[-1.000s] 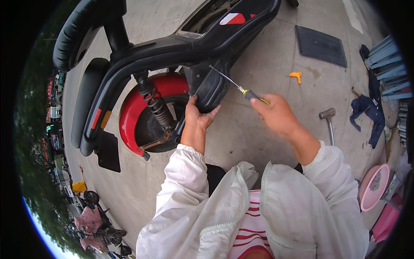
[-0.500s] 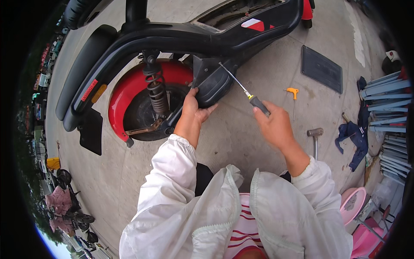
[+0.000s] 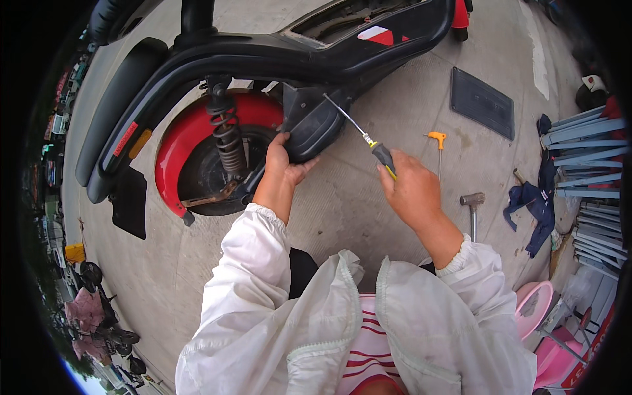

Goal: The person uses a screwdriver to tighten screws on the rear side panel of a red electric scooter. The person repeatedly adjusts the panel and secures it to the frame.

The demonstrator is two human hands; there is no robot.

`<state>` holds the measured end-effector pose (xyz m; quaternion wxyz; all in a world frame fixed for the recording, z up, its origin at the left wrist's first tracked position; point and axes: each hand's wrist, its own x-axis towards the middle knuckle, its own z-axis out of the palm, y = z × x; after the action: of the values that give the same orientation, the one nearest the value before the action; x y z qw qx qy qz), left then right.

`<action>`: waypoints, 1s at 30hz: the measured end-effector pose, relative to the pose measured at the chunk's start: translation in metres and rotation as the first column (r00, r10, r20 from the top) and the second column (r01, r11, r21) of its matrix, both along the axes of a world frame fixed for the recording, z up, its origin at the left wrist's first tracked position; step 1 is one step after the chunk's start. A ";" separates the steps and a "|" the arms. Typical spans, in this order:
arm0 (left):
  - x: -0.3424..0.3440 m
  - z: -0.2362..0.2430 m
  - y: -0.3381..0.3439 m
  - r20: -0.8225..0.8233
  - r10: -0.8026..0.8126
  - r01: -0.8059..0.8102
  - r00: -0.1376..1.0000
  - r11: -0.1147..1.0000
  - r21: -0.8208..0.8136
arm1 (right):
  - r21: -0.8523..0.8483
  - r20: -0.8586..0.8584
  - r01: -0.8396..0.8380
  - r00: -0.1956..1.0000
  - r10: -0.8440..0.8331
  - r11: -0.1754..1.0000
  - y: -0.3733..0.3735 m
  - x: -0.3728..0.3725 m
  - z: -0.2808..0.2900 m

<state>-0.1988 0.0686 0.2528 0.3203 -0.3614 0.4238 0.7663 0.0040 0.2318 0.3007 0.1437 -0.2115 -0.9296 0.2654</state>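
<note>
A black scooter [image 3: 237, 49] has a red rear fender [image 3: 171, 158] and a coil spring shock [image 3: 228, 135]. My left hand [image 3: 283, 168] grips the lower part of a black plastic cover [image 3: 313, 131] beside the wheel [image 3: 201, 181], thumb and fingers on either side. My right hand [image 3: 411, 191] is closed round the grey-and-yellow handle of a screwdriver [image 3: 365, 137]; its shaft reaches up-left to a fastener near the cover's upper right corner. An orange-handled tool [image 3: 436, 139] lies right of the screwdriver.
A hammer [image 3: 472, 199], a dark flat panel [image 3: 482, 103] and navy cloth [image 3: 523, 204] lie on the concrete floor. At the right are stacked blue-grey stools [image 3: 586, 151] and pink basins [image 3: 532, 303]. Parked two-wheelers [image 3: 92, 309] stand at the far left.
The camera view has shifted, showing more of the scooter's front. My right hand has rotated slightly on the screwdriver, whose tip stays at the cover. My left hand keeps its grip.
</note>
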 end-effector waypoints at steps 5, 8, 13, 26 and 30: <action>0.002 -0.003 -0.003 -0.031 -0.034 0.034 0.999 0.999 0.003 | -0.616 0.111 0.099 0.993 -0.038 0.782 0.000 -0.001 -0.007; 0.003 -0.001 -0.003 -0.037 -0.029 0.029 0.999 1.000 0.008 | -0.847 0.177 0.172 0.983 -0.038 0.502 0.007 -0.004 -0.008; 0.005 -0.002 -0.006 -0.090 -0.065 0.065 0.994 0.998 -0.001 | -0.903 0.206 0.209 0.977 -0.047 0.375 0.007 -0.007 0.002; -0.009 -0.006 -0.036 -0.069 -0.172 0.173 0.983 0.985 0.008 | -0.680 0.228 0.158 0.974 0.002 0.716 0.006 -0.010 0.013; -0.013 -0.007 -0.045 -0.041 -0.230 0.227 0.972 0.971 -0.073 | -0.637 0.197 0.109 0.980 0.024 0.763 0.001 -0.012 0.011</action>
<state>-0.2118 0.0235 0.2461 0.3832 -0.3018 0.4963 0.7182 -0.0077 0.2330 0.3122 -0.0226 -0.2939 -0.7862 0.5432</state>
